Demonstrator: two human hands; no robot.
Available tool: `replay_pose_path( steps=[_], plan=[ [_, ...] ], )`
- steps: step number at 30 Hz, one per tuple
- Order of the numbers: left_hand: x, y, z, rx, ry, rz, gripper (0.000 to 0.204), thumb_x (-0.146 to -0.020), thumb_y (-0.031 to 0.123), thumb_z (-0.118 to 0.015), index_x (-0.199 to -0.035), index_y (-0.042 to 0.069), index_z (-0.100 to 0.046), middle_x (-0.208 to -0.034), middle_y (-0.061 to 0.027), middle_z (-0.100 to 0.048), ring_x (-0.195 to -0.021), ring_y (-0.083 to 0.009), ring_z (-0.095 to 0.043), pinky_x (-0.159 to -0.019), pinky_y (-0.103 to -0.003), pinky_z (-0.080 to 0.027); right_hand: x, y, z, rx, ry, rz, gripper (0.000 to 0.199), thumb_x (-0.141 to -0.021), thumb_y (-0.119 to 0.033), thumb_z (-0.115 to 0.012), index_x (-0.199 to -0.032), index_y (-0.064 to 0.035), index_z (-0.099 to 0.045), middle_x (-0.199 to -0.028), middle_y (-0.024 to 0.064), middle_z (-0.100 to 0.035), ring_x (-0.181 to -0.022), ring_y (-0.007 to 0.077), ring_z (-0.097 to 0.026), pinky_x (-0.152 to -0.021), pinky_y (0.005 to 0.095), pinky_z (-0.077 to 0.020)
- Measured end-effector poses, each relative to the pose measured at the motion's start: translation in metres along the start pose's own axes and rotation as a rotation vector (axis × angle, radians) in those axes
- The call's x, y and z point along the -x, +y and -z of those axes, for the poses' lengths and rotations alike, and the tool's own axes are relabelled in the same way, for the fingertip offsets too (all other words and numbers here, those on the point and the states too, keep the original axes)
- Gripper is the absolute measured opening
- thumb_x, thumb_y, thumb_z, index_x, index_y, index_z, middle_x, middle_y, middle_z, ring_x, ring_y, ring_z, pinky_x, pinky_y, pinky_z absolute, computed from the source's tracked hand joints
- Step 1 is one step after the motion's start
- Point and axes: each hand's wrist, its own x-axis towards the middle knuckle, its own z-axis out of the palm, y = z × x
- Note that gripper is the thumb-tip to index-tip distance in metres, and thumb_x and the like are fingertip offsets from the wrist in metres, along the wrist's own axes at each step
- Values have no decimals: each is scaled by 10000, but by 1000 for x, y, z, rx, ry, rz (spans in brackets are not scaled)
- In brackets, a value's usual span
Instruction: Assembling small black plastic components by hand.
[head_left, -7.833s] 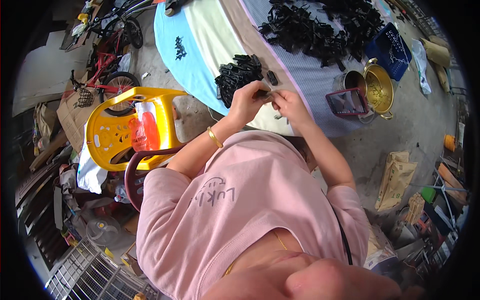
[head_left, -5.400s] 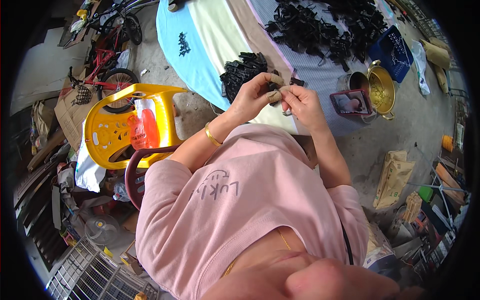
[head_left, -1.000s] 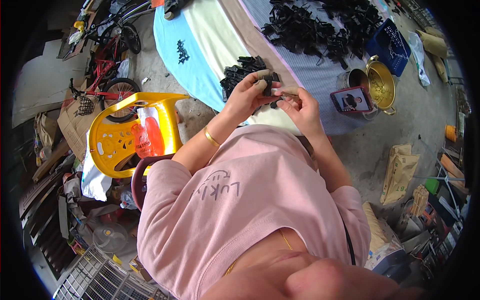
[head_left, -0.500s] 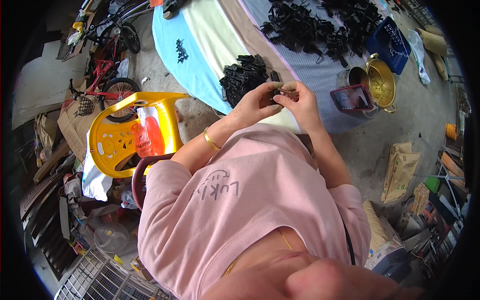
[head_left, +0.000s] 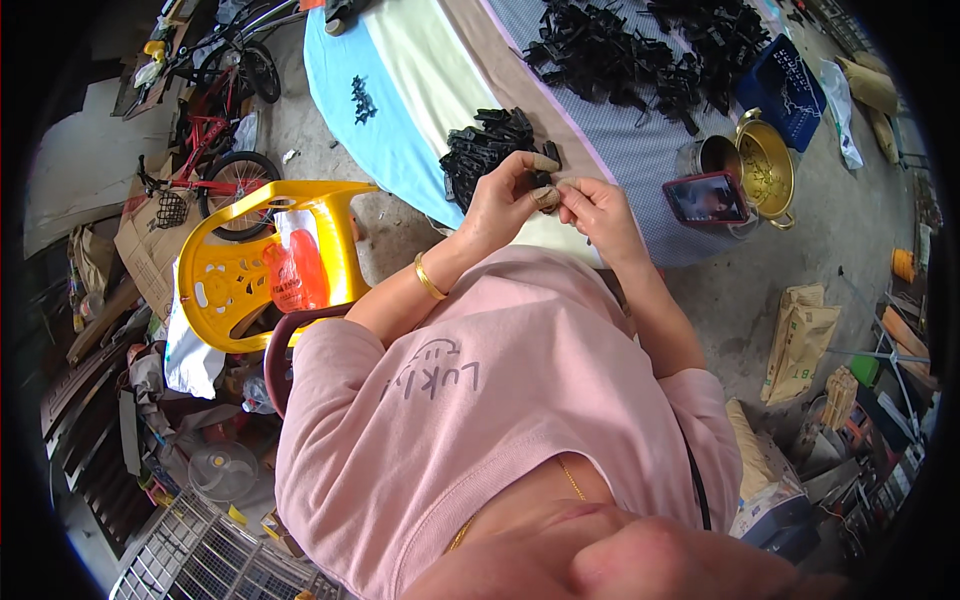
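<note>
My left hand (head_left: 503, 196) is held over the near edge of the cloth-covered table, its thumb and index finger spread apart. Tan wraps cover those two fingertips; the thumb's wrinkled finger wrap (head_left: 546, 198) faces my other hand. My right hand (head_left: 603, 212) has its thumb and fingertips pinched together at the edge of that wrap. Just beyond my left fingers lies a heap of small black plastic parts (head_left: 480, 155). One black part (head_left: 552, 152) shows on the cloth behind the raised index finger.
A bigger heap of black parts (head_left: 640, 55) covers the far right, beside a blue basket (head_left: 790, 95). A phone (head_left: 706, 199) leans near a steel pot (head_left: 712, 152) and a gold-coloured pot (head_left: 783, 180). At left stand a yellow chair (head_left: 345, 250) and a red bicycle (head_left: 210, 135).
My left thumb and index finger have parted from around a small dark thing. My right fingers have drawn together and moved down to the left thumb's wrap.
</note>
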Motion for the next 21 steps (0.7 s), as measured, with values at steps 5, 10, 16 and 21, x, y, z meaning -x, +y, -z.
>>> replay_pose_path(
  steps=[5, 10, 16, 21],
  plan=[
    [1, -11, 1, -178, 33, -155, 157, -807, -1, -581, -948, -13, -512, -848, -36, -571, -780, -68, -541, -674, -217, -480, -5, 9, -3, -76, 49, -75, 163, -860, -152, -531, -814, -28, -627, -574, -35, -523, -485, 1, -401, -419, 161, -289],
    [-12, -25, 15, -777, -2, -353, 297, -725, 10, -626, -1007, 39, -539, -873, -102, -601, -746, -215, -608, -667, -280, -491, -32, 40, 15, 262, 8, -32, 209, -835, -202, -566, -826, 0, -621, -596, 5, -559, -516, 65, -482, -462, 232, -387],
    [-20, -39, 25, -957, 117, -228, 476, -675, 46, -622, -1126, 102, -479, -837, -102, -581, -798, -295, -560, -690, -374, -459, -105, 38, 94, 1059, 638, 319, 155, -740, -135, -560, -838, -20, -590, -807, 136, -618, -733, 311, -605, -652, 383, -481],
    [-25, -35, 26, -1043, 77, -310, 512, -644, 73, -662, -1124, 87, -484, -965, -110, -568, -981, -290, -492, -830, -366, -421, -147, 46, 133, 1269, 692, 246, 120, -732, -90, -505, -804, -28, -578, -863, 181, -590, -793, 366, -585, -694, 438, -470]
  ],
)
